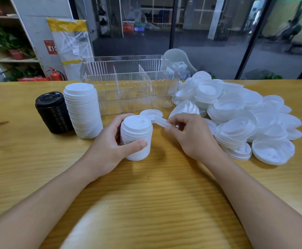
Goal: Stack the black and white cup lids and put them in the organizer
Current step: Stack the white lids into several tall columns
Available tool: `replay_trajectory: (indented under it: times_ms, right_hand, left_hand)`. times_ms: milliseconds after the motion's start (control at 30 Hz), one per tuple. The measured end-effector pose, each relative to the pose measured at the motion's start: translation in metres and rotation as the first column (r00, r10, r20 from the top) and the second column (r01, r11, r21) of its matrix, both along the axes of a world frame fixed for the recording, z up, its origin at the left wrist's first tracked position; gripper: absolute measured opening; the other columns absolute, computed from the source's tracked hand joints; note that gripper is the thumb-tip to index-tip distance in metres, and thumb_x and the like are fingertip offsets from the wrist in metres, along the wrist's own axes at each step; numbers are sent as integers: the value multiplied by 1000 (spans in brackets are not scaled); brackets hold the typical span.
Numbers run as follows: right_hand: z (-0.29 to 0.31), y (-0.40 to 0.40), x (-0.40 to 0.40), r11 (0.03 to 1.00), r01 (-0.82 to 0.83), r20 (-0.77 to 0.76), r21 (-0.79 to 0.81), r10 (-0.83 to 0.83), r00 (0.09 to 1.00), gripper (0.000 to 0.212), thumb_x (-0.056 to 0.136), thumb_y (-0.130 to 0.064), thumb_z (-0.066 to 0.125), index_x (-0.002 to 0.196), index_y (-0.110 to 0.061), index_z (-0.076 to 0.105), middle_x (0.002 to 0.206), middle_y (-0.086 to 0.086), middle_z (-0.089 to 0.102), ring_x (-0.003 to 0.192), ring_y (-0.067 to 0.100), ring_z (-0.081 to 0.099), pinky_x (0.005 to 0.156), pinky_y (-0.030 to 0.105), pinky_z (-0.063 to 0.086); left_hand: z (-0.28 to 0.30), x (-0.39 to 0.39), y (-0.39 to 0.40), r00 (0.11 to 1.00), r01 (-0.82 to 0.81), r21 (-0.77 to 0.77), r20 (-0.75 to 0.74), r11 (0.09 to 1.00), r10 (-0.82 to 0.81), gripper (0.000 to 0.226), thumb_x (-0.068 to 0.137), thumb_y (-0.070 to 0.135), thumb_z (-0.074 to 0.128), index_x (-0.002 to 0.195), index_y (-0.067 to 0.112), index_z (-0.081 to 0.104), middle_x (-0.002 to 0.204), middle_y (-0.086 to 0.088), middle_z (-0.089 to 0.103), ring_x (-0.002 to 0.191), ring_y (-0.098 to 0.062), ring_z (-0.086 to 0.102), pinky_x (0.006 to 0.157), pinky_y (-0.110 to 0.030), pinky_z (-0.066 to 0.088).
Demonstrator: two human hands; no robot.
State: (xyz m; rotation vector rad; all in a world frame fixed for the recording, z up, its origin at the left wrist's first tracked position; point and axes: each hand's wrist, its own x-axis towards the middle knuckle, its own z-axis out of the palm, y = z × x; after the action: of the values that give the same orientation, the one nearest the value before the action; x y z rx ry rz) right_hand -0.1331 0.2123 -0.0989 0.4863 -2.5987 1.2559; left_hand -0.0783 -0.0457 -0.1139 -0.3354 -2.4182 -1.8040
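Short white lid stack point(136, 136) upright on table point(146, 194) before clear organizer point(130, 85), left hand point(110, 146) curled round it, thumb in front and fingers behind, right hand point(191, 135) just beside pinching one tilted lid point(162, 122) at the fingertips, loose lid pile point(245, 119) to the right

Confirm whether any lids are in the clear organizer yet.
No: the organizer shows bare compartments, while the stacks and loose lids sit outside it on the table.
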Motion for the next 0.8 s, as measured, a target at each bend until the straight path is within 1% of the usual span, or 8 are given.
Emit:
replay_trajectory:
  times_ms: [100, 200, 300, 367, 433, 600, 733, 800]
  right_hand:
    - [5, 0, 0, 957, -11, 101, -288, 42, 994, 12, 102, -28, 76, 91, -23, 78, 75, -11, 69, 67, 4, 58, 66, 19, 46]
    - [4, 3, -5, 895, 28, 234, -446, 87, 968, 12, 106, -25, 70, 117, -22, 73, 72, -6, 68, 73, 5, 64, 77, 28, 50]
    - [-3, 4, -8, 954, 57, 276, -293, 28, 961, 20, 107, -25, 65, 125, -28, 74, 76, -6, 68, 71, 3, 62, 77, 30, 51]
    - [-3, 3, -6, 992, 63, 200, -107, -40, 979, 23, 109, -24, 60, 126, -28, 76, 94, -8, 76, 75, 1, 66, 74, 20, 53]
    - [-2, 0, -2, 997, 54, 145, 47, -61, 988, 29, 112, -27, 56, 134, -27, 74, 110, -11, 75, 89, 1, 69, 82, 19, 54]
    - [-1, -6, 8, 979, -12, 91, 204, -7, 996, 36, 101, -48, 70, 130, -27, 72, 110, -12, 71, 98, 10, 64, 92, 35, 53]
    - [-7, -12, 8, 950, -1, 69, 311, -21, 997, 77, 89, -61, 79, 153, -26, 54, 132, -12, 60, 118, 12, 57, 103, 35, 49]
    - [-10, -14, 6, 948, 14, 62, 318, -35, 997, 85, 88, -63, 79, 158, -25, 50, 138, -9, 60, 120, 13, 57, 106, 37, 50]
  left_hand:
    - [1, 0, 0, 1000, -3, -9, -3, 1000, 3, 79, 77, 44, 95, 147, 36, 59, 140, 8, 72, 132, -15, 68, 115, -51, 53]
    - [0, 1, -1, 1000, -10, -15, -3, 1000, 10, 82, 76, 46, 95, 148, 34, 58, 141, 8, 72, 133, -16, 67, 115, -52, 53]
    - [2, 1, -1, 1000, -7, -17, -1, 1000, 7, 82, 76, 46, 95, 148, 33, 59, 141, 7, 72, 133, -17, 68, 115, -53, 53]
    - [3, 2, 0, 1000, -5, -18, -2, 1000, 5, 79, 76, 45, 94, 146, 33, 60, 140, 8, 73, 131, -16, 69, 114, -53, 54]
    - [3, 2, -1, 1000, -6, -22, 3, 1000, 6, 79, 75, 46, 94, 146, 33, 60, 139, 8, 73, 131, -15, 69, 114, -52, 54]
    - [5, 4, -2, 1000, -13, -20, 16, 1000, 13, 79, 77, 41, 95, 146, 34, 59, 138, 10, 74, 129, -13, 70, 113, -50, 55]
    - [5, 4, -1, 1000, -21, -30, 2, 999, 21, 83, 75, 49, 94, 147, 36, 56, 140, 11, 72, 131, -12, 68, 113, -50, 55]
    - [6, 5, -1, 1000, -22, -30, -1, 999, 22, 85, 74, 52, 94, 147, 37, 53, 140, 13, 70, 131, -11, 68, 113, -49, 55]
